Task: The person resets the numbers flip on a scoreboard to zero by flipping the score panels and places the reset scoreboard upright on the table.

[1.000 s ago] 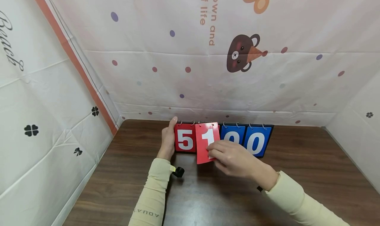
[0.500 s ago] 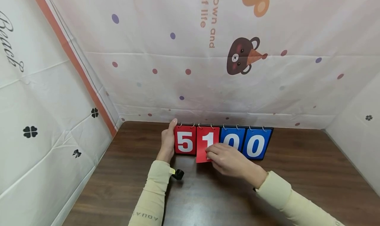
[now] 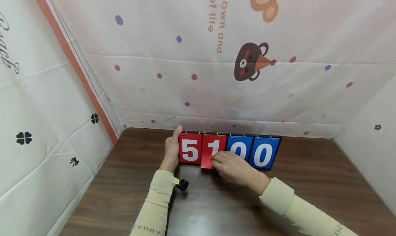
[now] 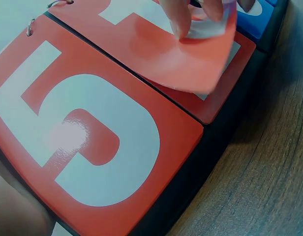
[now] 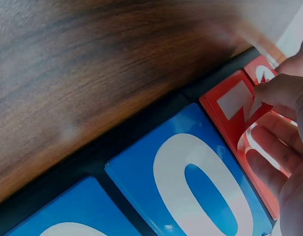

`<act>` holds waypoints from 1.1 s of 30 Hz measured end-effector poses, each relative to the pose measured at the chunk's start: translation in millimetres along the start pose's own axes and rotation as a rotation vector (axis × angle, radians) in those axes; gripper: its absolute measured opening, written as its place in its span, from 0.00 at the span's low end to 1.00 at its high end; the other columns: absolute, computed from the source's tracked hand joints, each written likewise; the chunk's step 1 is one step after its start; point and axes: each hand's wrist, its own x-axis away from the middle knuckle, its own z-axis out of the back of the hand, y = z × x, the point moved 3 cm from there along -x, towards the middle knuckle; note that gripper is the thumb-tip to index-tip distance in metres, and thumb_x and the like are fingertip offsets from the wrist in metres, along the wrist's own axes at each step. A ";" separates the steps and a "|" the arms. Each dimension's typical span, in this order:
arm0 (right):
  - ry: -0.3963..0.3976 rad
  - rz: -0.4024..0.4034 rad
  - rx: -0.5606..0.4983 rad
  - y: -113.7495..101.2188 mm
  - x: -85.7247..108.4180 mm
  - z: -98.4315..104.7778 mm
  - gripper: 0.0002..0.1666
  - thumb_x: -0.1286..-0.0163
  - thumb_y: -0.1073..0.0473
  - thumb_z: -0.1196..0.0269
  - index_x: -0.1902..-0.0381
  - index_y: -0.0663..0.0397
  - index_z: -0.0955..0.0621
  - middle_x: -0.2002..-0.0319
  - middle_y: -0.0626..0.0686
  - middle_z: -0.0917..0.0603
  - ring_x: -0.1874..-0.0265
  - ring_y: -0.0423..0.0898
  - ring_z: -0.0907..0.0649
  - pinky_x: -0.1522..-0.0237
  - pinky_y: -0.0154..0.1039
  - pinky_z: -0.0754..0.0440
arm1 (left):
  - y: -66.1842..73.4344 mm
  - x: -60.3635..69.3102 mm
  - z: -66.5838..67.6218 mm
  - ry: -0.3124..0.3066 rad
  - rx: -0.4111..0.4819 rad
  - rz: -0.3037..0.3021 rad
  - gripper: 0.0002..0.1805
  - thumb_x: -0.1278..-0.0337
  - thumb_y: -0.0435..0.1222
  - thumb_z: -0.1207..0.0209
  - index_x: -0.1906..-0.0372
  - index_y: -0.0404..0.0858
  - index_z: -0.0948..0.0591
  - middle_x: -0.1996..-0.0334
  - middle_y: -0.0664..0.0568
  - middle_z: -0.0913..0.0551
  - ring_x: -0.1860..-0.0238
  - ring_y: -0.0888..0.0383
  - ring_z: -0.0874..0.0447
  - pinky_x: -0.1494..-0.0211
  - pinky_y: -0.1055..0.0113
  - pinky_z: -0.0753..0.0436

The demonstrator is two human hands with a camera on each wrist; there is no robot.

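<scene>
Red 1 card (image 3: 208, 149): the right hand (image 3: 232, 167) pinches it (fingers curled).

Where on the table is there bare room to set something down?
The wooden tabletop is bare right of the blue cards, left of the left hand, and between the left sleeve and right sleeve, except around the black device. It is crowded at the red cards: the left hand grips the black board, and the right hand pinches the lifted red card.
</scene>
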 end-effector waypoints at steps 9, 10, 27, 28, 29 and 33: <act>-0.067 0.004 0.068 2.8 -1.3 -4.6 0.28 0.38 0.56 0.20 0.41 0.52 0.15 0.43 0.53 0.13 0.43 0.51 0.16 0.39 0.47 0.18 | -0.4 -1.2 -2.5 -0.009 0.022 -0.002 0.30 0.30 0.62 0.41 0.74 0.40 0.16 0.71 0.51 0.14 0.64 0.56 0.18 0.58 0.63 0.19; -0.071 0.002 0.068 3.6 -1.1 -5.2 0.28 0.38 0.56 0.20 0.41 0.52 0.15 0.42 0.53 0.13 0.42 0.50 0.16 0.39 0.47 0.18 | -0.3 -1.3 -3.3 -0.012 0.022 -0.003 0.30 0.30 0.62 0.41 0.74 0.40 0.16 0.70 0.50 0.14 0.64 0.56 0.17 0.58 0.62 0.19; -0.075 -0.015 0.022 2.2 -1.5 -11.4 0.27 0.40 0.58 0.19 0.43 0.50 0.14 0.42 0.55 0.14 0.41 0.52 0.18 0.37 0.49 0.19 | 1.2 1.0 -1.5 -0.002 0.007 0.014 0.31 0.30 0.63 0.42 0.72 0.40 0.15 0.69 0.50 0.14 0.63 0.55 0.19 0.57 0.62 0.19; -0.073 -0.017 0.018 2.0 -2.0 -11.4 0.27 0.40 0.58 0.19 0.43 0.51 0.14 0.42 0.55 0.14 0.41 0.52 0.17 0.38 0.49 0.19 | 1.4 1.2 -1.2 -0.003 0.005 0.014 0.31 0.30 0.63 0.42 0.71 0.40 0.15 0.68 0.50 0.14 0.62 0.55 0.19 0.56 0.62 0.19; -0.070 -0.018 0.018 1.9 -2.6 -11.7 0.27 0.40 0.58 0.19 0.43 0.51 0.14 0.43 0.55 0.14 0.42 0.52 0.17 0.38 0.48 0.18 | 1.3 1.1 -0.9 -0.004 0.004 0.014 0.30 0.30 0.63 0.42 0.71 0.40 0.15 0.68 0.51 0.14 0.62 0.55 0.19 0.56 0.62 0.19; -0.056 -0.029 0.004 0.4 -5.5 -11.1 0.24 0.39 0.57 0.20 0.45 0.51 0.13 0.45 0.55 0.14 0.44 0.51 0.17 0.40 0.47 0.17 | 1.0 1.0 -0.1 -0.001 -0.002 0.015 0.31 0.30 0.64 0.42 0.71 0.40 0.15 0.68 0.50 0.14 0.62 0.55 0.19 0.56 0.62 0.19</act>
